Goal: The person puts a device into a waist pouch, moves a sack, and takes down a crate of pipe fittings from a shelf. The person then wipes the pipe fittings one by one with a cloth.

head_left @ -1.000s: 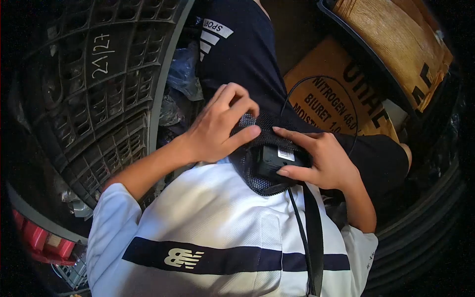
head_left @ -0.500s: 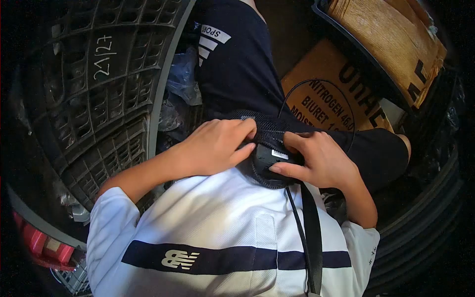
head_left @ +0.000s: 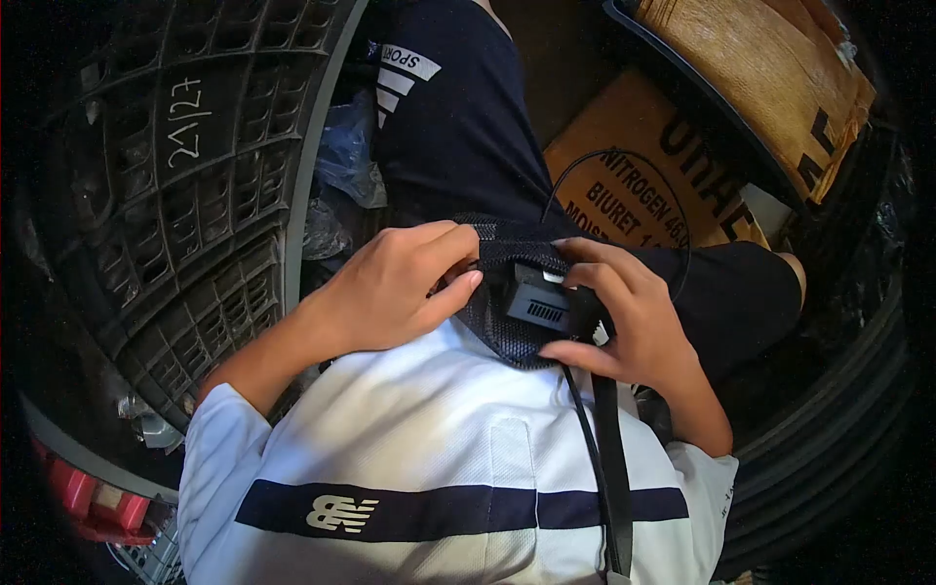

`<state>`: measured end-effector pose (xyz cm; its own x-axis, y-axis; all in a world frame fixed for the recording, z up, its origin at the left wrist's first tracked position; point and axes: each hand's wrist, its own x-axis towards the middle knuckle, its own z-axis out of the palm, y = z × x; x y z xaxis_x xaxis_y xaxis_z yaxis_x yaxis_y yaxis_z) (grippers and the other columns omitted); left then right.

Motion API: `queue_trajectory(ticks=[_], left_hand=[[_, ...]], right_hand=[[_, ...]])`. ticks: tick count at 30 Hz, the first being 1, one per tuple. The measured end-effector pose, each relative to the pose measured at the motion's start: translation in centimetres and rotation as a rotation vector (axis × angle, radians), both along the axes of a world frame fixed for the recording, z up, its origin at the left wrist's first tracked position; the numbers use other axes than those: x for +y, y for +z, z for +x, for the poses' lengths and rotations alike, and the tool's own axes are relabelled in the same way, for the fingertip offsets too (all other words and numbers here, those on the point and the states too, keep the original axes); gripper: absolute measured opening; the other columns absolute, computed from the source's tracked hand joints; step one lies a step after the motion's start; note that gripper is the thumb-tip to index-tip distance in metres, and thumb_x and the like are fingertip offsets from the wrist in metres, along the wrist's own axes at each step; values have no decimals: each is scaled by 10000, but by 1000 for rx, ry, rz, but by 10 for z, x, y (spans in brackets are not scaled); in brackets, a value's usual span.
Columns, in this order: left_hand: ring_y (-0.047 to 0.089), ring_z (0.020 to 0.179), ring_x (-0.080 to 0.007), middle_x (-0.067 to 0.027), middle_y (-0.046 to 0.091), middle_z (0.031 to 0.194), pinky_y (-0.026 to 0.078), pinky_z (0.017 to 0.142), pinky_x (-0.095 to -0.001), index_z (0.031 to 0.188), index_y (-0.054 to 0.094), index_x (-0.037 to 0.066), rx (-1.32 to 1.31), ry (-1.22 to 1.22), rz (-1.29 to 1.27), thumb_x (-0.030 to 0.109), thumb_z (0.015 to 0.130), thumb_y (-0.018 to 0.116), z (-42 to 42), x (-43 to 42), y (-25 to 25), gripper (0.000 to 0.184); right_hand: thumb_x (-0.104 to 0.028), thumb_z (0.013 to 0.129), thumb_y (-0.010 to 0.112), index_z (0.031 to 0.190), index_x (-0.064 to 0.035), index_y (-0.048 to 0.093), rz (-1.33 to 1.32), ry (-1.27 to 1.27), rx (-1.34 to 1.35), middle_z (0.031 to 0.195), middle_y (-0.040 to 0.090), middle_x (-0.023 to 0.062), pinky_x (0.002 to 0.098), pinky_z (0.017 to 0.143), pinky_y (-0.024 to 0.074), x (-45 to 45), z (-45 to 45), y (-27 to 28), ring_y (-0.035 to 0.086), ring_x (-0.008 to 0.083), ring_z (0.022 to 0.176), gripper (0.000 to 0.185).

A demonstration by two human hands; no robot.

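Left hand [head_left: 385, 292]: there it was, fingers clamped on the edge of the pouch [head_left: 505, 336], seemingly to keep the mouth wide!
Right hand [head_left: 643, 312]: fingers apart around the box [head_left: 539, 297], upper ones touching its far end, thumb down by the rim, likely to steer it.
Box: sat tilted in the pouch's open mouth.
Pouch: rested against shirt [head_left: 419, 409] and shorts [head_left: 463, 146], the lap probably serving as support.

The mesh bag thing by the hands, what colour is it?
The mesh pouch is black, with a fine net pattern; it shows best in the head view.
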<state>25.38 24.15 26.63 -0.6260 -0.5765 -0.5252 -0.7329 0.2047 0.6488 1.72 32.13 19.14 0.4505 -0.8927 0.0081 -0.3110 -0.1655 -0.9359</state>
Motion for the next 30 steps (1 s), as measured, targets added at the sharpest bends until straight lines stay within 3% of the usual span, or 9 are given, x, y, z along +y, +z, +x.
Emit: queue_trajectory(ticks=[5, 8, 9, 13, 19, 22, 25, 30], left_hand=[[585, 605, -228, -134, 547, 719, 460, 560, -315, 805, 532, -26, 26, 13, -27, 42, 801, 608, -1, 3, -4, 103], [586, 604, -227, -131, 546, 718, 462, 560, -314, 810, 531, -24, 32, 1, -42, 41, 803, 606, -1, 5, -6, 99], [582, 598, -224, -128, 546, 718, 459, 556, -311, 809, 532, -24, 42, 20, -46, 41, 803, 607, -1, 7, -6, 100], [552, 562, -198, -111, 539, 704, 438, 531, -296, 798, 539, -19, 56, 139, -54, 45, 801, 613, 0, 21, -6, 98], [515, 531, -195, -108, 505, 689, 415, 498, -300, 770, 514, -5, 58, 249, -145, 34, 815, 595, -2, 17, -5, 100], [519, 533, -203, -113, 507, 692, 416, 493, -300, 770, 519, -7, 93, 254, -193, 27, 813, 600, -6, 18, -9, 98], [530, 540, -221, -121, 509, 699, 423, 493, -310, 771, 519, -10, 126, 249, -236, 18, 810, 606, -11, 19, -12, 100], [535, 563, -269, -134, 499, 703, 440, 507, -338, 777, 509, -10, 195, 193, -303, 18, 801, 610, -8, 21, -22, 107]], right_hand=[[-324, 731, 737, 1046, 23, 584, 98, -5, 185, 1177, 530, 213, 415, 888, 475, 5, 2, 9, 550, 356, 1076, 493], [-306, 757, 715, 1002, 59, 601, 94, 24, 93, 1184, 520, 226, 417, 920, 449, -8, -1, 9, 528, 365, 1100, 454], [-336, 795, 677, 910, 95, 619, 93, 38, 49, 1179, 512, 244, 405, 942, 421, -11, -1, 7, 514, 375, 1100, 450], [-391, 884, 561, 841, 126, 624, 394, 91, -165, 1167, 503, 281, 393, 942, 405, -19, -1, 2, 499, 383, 1085, 522], [-349, 938, 463, 926, 116, 614, 42, 173, 171, 1167, 482, 330, 455, 979, 366, -20, 12, 1, 419, 429, 1175, 489], [-290, 958, 422, 1044, 73, 583, 73, 161, 80, 1225, 444, 327, 475, 996, 345, -23, 17, 2, 397, 437, 1198, 407], [-257, 966, 404, 1101, 24, 546, 247, 76, -99, 1260, 414, 302, 471, 1001, 339, -18, 26, -5, 404, 427, 1192, 342], [-145, 859, 582, 1021, -5, 511, 77, -57, -76, 1118, 458, 214, 427, 898, 391, -21, 33, -8, 474, 378, 1036, 226]])
